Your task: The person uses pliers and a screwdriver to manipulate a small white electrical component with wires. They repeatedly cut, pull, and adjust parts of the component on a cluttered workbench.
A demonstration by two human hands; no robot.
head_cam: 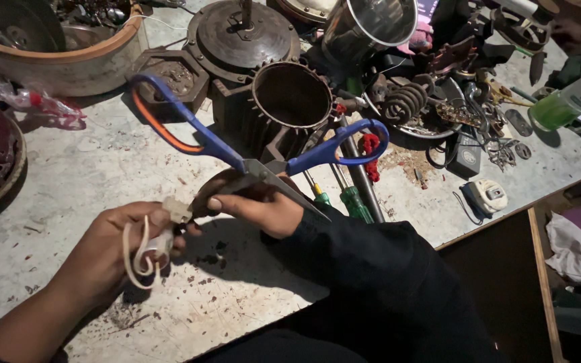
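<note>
**Scissor tip at connector, wire held left**

Left hand (112,252) clenched on small white plastic connector with looped cream wire (163,235), just left of the blades. Right hand (257,205) grasping blue-and-orange-handled steel scissors (257,158) near the pivot, handles spread up and away, long axis toward the connector. Worn, stained grey workbench (102,168); motor parts cluttering the far side.

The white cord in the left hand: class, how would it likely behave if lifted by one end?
The white cord hangs in loose loops below the left hand, so it is probably floppy and would dangle. It looks thin, so likely light. The small white block at its end might swing and pull it straight.
</note>
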